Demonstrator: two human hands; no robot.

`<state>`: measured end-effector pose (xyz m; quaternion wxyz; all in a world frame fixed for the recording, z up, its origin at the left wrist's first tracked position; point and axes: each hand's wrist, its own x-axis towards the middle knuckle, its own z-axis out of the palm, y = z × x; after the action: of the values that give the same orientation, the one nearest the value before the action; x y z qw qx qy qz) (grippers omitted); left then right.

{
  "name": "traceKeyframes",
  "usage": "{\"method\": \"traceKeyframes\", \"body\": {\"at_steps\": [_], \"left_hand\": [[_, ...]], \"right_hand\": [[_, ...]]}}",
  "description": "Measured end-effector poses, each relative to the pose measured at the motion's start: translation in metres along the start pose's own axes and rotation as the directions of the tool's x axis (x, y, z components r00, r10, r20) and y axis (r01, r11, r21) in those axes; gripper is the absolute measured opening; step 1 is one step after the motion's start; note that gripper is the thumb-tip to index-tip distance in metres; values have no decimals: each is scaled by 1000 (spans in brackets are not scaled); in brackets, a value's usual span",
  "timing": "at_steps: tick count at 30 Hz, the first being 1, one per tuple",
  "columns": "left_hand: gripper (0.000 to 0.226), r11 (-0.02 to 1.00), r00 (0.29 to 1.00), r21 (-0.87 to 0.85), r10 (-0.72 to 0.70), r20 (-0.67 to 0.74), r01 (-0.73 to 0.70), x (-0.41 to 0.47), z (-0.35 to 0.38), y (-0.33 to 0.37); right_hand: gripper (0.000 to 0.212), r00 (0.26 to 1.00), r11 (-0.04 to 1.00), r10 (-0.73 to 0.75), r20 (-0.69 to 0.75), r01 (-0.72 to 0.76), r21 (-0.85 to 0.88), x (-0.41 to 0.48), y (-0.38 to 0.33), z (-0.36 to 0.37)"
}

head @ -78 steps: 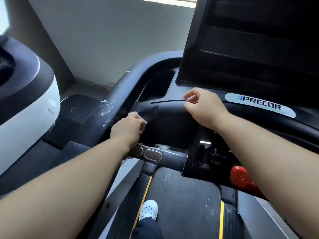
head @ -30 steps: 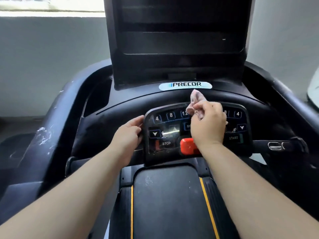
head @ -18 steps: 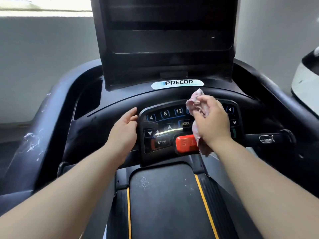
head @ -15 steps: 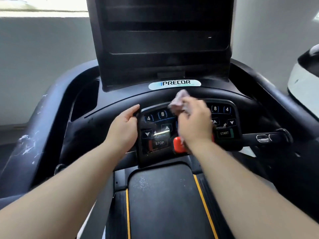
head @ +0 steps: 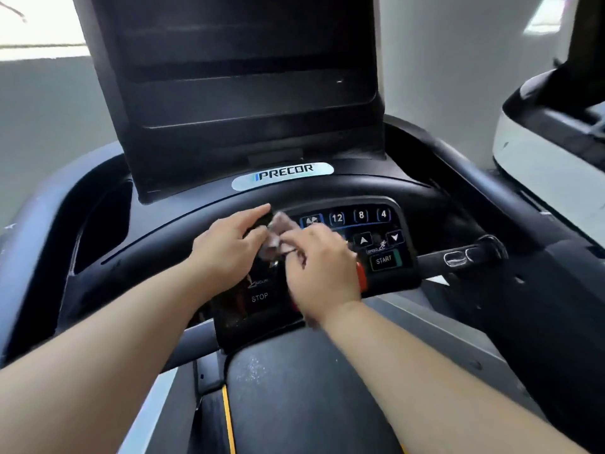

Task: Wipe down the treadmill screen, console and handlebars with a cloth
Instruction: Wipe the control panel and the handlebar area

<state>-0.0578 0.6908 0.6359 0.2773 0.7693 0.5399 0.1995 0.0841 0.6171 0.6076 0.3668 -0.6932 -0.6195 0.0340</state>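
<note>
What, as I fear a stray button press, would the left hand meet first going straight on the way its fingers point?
Likely no button: the left hand points up and right past the keypad's top-left corner, so it would first meet the black console ridge, then the PRECOR badge. Depth is unclear.

Right hand: motion-blurred, fingers not separable. Cloth mostly covered by it; only a crumpled pink end shows. Left hand hides the keypad's left-side buttons. Red button: only a sliver visible beside the right wrist. Screen: top cut off by the view's edge. White machine at right, cropped. Print above START too small to read.
</note>
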Motion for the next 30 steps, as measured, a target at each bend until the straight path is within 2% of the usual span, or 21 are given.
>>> {"method": "traceKeyframes", "body": {"at_steps": [2,3,4,5,6,7,8,9,11,13,14,16,17,18,19,21,23,25,27,29,30], "left_hand": [[43,999,1000,42,15,24,-16,-1,0,0],[45,997,999,75,28,34,-31,-1,0,0],[47,994,998,100,34,44,-39,-1,0,0],[50,993,998,116,32,50,-38,-2,-1,1],[50,990,998,134,23,53,-30,-1,-1,1],[48,986,998,164,18,52,-27,-1,-1,1],[47,980,998,199,11,56,-22,-1,0,2],[47,973,998,231,9,61,-23,-1,1,2],[51,970,997,241,-3,82,-17,-2,1,4],[63,979,993,202,-24,113,1,-2,-1,5],[67,983,992,183,-32,123,9,-3,-2,6],[68,986,990,165,-35,138,12,-3,-4,7],[67,987,989,162,-35,144,12,-3,-5,7],[63,986,988,166,-34,148,9,-4,-5,7],[58,985,989,175,-33,147,7,-4,-6,6],[51,982,990,186,-25,142,-2,-5,-5,6],[51,982,990,187,-22,141,-5,-4,-5,7],[50,984,989,179,-25,146,-1,-4,-5,7],[55,985,987,172,-17,158,-10,-4,-5,6],[63,987,985,159,-17,170,-11,-5,-6,5],[64,989,985,148,-21,173,-5,-5,-6,6]], "right_hand": [[27,960,966,-254,115,257,-9,-5,15,-4],[26,954,958,-280,108,285,-32,3,32,-12],[23,978,977,-200,57,203,-61,12,48,-23],[21,999,997,-17,-31,15,-69,23,65,-34],[22,970,977,212,-121,-215,-15,33,78,-44],[24,890,908,418,-181,-412,73,43,88,-49],[25,811,839,543,-215,-529,127,48,90,-49],[25,779,811,583,-232,-574,110,50,80,-44],[26,840,865,502,-205,-492,99,38,49,-27],[25,966,969,239,-94,-230,93,10,24,-13],[24,997,995,73,-13,-72,68,-2,22,-12],[25,977,980,-197,87,195,23,0,42,-23],[26,972,974,-225,73,226,-7,9,56,-30],[27,989,988,-148,10,148,-35,20,69,-37],[26,997,999,12,-76,-14,-30,30,79,-43],[27,895,919,394,-211,-382,97,44,89,-43],[28,787,831,556,-268,-530,167,44,73,-30],[28,869,893,449,-210,-424,154,30,46,-19],[26,988,983,147,-41,-141,114,8,36,-16],[26,990,993,-117,72,117,13,5,54,-29],[27,984,984,-170,51,173,-49,13,70,-36]]}}
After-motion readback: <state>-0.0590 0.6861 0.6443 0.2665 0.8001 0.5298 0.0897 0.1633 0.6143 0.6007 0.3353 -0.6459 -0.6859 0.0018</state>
